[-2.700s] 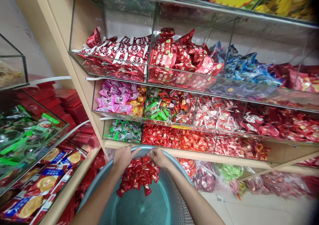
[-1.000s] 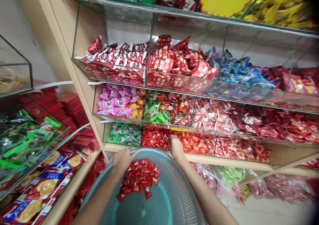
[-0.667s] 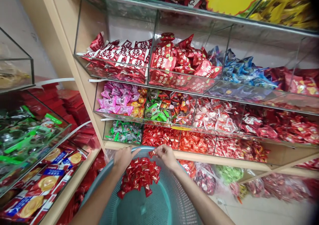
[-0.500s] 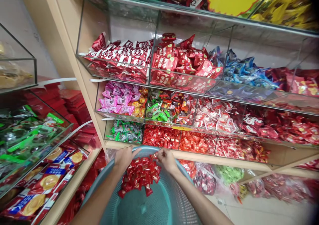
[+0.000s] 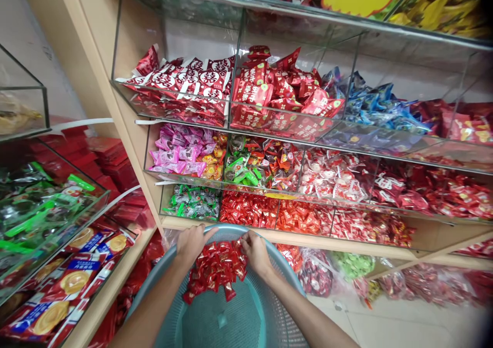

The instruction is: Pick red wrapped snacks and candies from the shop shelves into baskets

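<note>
A large teal plastic basket (image 5: 221,319) with mesh sides stands below the shelves. Red wrapped candies (image 5: 217,266) lie heaped in it against the far wall. My left hand (image 5: 192,242) is closed over the basket's far-left rim. At the right edge of the candy heap, inside the far rim, my right hand (image 5: 254,250) is closed, thumb and fingers pinched together. What it pinches is too small to make out.
Clear-fronted shelf bins hold red candies (image 5: 248,209), purple-wrapped candies (image 5: 179,150) and red double-happiness packets (image 5: 188,83). A side shelf with biscuit packs (image 5: 71,281) stands close on the left. Bagged candies (image 5: 316,273) sit low at right, near the tiled floor (image 5: 370,322).
The view has shifted slightly, with the shelves sitting a little higher and further left. Both hands stay at nearly the same places on and in the basket.
</note>
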Demonstrator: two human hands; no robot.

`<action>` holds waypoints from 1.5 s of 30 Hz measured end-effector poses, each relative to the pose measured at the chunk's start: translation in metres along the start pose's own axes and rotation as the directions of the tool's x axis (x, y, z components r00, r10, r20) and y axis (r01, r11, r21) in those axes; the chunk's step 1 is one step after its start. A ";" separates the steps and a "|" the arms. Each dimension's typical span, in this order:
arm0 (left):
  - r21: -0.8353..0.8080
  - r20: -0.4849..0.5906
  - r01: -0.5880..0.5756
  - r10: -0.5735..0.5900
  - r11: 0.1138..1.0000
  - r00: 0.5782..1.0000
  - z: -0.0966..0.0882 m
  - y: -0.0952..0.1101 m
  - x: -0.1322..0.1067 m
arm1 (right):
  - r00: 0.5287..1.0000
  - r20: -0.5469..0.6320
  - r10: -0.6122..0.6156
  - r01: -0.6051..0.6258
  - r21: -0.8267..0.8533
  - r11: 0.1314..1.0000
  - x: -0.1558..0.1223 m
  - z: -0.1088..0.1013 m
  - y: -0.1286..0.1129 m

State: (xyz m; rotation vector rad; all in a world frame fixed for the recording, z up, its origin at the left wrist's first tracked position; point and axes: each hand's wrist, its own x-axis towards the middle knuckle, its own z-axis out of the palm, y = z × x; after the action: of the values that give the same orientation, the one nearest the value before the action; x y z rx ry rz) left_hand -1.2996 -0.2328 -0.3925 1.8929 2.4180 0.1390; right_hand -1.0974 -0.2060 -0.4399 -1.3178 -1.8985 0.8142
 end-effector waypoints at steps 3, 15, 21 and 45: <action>0.003 -0.005 -0.008 0.008 1.000 1.000 0.000 0.000 0.000 | 1.000 -0.012 0.015 -0.015 0.029 0.999 0.000 0.001 -0.002; -0.008 0.003 0.017 -0.017 1.000 1.000 0.003 0.001 0.001 | 0.990 0.094 0.105 -0.127 0.282 0.951 0.012 0.011 -0.022; 0.008 -0.004 0.027 -0.027 1.000 1.000 0.005 0.000 0.001 | 0.998 0.054 0.028 -0.033 0.086 0.996 0.021 0.027 -0.028; 0.006 -0.017 -0.024 0.025 1.000 1.000 0.007 -0.003 0.005 | 0.991 0.020 0.133 -0.085 -0.672 0.735 0.088 -0.037 -0.004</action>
State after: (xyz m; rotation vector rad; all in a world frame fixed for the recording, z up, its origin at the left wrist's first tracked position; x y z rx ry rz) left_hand -1.3028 -0.2279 -0.3994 1.9323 2.4094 0.1504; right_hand -1.0928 -0.1193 -0.3997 -1.8570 -2.2956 0.1964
